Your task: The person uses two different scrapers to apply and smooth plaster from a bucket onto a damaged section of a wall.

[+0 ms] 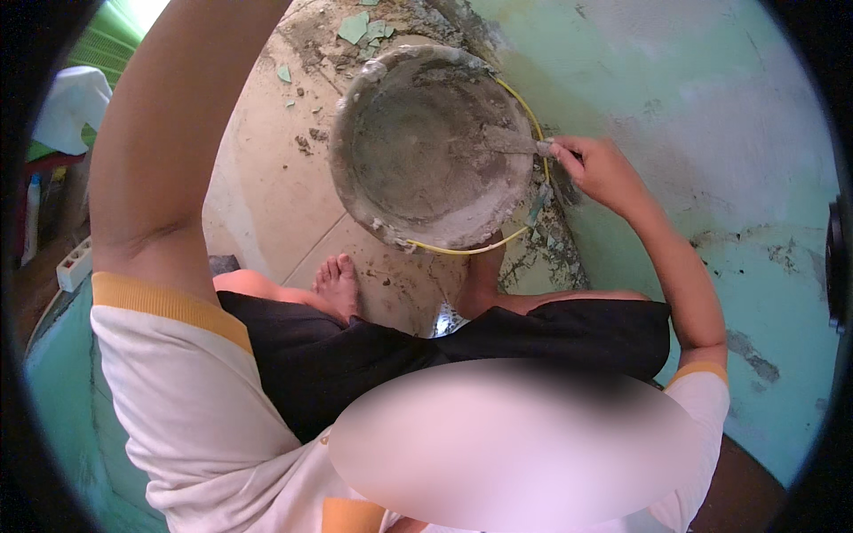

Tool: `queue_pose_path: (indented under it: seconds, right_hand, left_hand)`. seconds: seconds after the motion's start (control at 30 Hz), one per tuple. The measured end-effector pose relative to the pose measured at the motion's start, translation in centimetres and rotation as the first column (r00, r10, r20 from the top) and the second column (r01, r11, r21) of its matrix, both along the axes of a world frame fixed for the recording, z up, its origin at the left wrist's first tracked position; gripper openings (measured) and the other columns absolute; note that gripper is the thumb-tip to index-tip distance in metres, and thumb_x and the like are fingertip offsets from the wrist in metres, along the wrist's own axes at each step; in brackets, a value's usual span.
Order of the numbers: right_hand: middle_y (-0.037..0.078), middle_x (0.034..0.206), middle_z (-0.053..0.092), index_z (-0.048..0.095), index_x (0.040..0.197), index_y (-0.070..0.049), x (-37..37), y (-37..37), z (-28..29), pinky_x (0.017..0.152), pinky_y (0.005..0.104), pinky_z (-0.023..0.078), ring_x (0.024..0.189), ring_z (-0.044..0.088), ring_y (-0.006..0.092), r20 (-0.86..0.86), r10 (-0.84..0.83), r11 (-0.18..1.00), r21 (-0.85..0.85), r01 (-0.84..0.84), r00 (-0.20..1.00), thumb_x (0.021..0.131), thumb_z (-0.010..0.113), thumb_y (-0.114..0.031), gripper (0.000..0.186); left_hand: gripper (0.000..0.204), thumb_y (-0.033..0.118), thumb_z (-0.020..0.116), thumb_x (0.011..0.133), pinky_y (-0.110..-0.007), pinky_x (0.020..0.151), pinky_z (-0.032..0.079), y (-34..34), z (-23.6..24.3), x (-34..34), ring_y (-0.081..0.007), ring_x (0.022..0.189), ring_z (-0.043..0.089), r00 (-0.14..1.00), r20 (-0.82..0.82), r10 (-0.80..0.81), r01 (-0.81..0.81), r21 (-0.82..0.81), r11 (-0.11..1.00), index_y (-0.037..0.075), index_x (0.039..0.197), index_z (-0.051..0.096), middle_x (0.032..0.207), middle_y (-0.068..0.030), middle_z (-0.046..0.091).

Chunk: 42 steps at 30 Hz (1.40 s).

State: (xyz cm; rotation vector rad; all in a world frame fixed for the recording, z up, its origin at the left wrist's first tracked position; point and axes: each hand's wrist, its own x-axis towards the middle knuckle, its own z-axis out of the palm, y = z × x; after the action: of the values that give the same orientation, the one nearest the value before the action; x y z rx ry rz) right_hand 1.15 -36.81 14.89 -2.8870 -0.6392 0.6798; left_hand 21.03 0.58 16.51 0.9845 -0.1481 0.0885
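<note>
My right hand (593, 171) is closed around the handle of a trowel (511, 140) at the right side of a bucket (351, 197). The trowel's blade reaches over the rim into the bucket and is coated with grey mortar. Grey mortar residue smears the bucket's inside wall and crusts its rim. A yellow bail handle (466, 251) hangs down around the right and near side of the bucket. My left arm stretches up past the top edge at the left, so my left hand is out of sight.
Broken green chips (354, 27) and crumbs of dirt lie on the tiled floor (275, 191) beyond the bucket. A patched green wall (693, 133) rises close on the right. My bare foot (336, 282) is near the bucket; a white cloth (75, 107) is at the far left.
</note>
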Motion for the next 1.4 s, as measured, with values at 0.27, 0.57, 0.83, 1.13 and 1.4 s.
queue_pose_path:
  seconds: [0.27, 0.57, 0.83, 1.13, 1.4]
  right_hand:
    - [-0.001, 0.076, 0.062, 0.071, 0.123, -0.004, 0.7, -2.0, 3.0, 0.062, 0.0258, 0.045, 0.067, 0.054, 0.0067, -0.274, -0.215, 0.943, 0.193, 0.273, 0.938, 0.104, 0.060, -0.029, 0.034]
    - [-0.002, 0.095, 0.067, 0.070, 0.130, -0.008, -2.0, -6.0, 4.1, 0.068, 0.0233, 0.046, 0.078, 0.053, 0.0055, -0.196, -0.253, 0.790, 0.523, 0.319, 0.947, 0.105, 0.060, -0.022, 0.030]
    - [-0.005, 0.077, 0.056, 0.067, 0.130, -0.006, -3.2, 2.4, 3.7, 0.055, 0.0207, 0.038, 0.063, 0.047, 0.0044, -0.584, -0.442, 0.617, 0.353, 0.703, 0.681, 0.106, 0.054, -0.025, 0.033]
    - [0.010, 0.072, 0.061, 0.062, 0.093, 0.005, -4.2, 7.8, 1.2, 0.069, 0.0408, 0.048, 0.068, 0.058, 0.0209, -0.409, -0.252, 0.844, 0.351, 0.406, 0.877, 0.102, 0.047, -0.022, 0.033]
    - [0.006, 0.068, 0.058, 0.061, 0.083, 0.000, -4.1, 6.8, 3.1, 0.061, 0.0381, 0.046, 0.061, 0.056, 0.0168, -0.535, -0.331, 0.840, 0.207, 0.501, 0.777, 0.103, 0.047, -0.025, 0.035]
  left_hand:
    - [0.026, 0.024, 0.057, 0.105, -0.041, 0.076, 0.056, 1.1, -3.4, -2.0, -0.0253, 0.088, 0.071, 0.979, -0.203, -0.006, 0.059, 0.258, 0.964, 0.000, 0.108, 0.069, 0.097, -0.0119, 0.072]
    - [0.037, 0.023, 0.068, 0.100, -0.034, 0.074, 0.065, -1.6, -8.7, -18.8, -0.0201, 0.093, 0.069, 0.838, -0.532, -0.121, 0.220, 0.127, 0.967, -0.007, 0.120, 0.065, 0.108, -0.0141, 0.070]
    - [0.027, 0.020, 0.069, 0.098, -0.031, 0.057, 0.062, -3.7, -8.0, -24.5, -0.0154, 0.065, 0.067, 0.900, -0.435, 0.035, 0.158, 0.399, 0.903, -0.005, 0.088, 0.063, 0.080, -0.0073, 0.065]
    - [0.029, 0.021, 0.071, 0.095, -0.032, 0.050, 0.050, -8.6, -8.3, -23.5, -0.0104, 0.056, 0.062, 0.999, 0.022, 0.030, -0.035, 0.825, 0.564, -0.004, 0.084, 0.059, 0.063, -0.0076, 0.060]
    - [0.031, 0.023, 0.069, 0.091, -0.049, 0.068, 0.051, -10.0, -10.0, -22.2, -0.0488, 0.079, 0.063, 0.970, 0.242, 0.001, -0.221, 0.886, 0.407, -0.006, 0.086, 0.058, 0.078, -0.0297, 0.063]
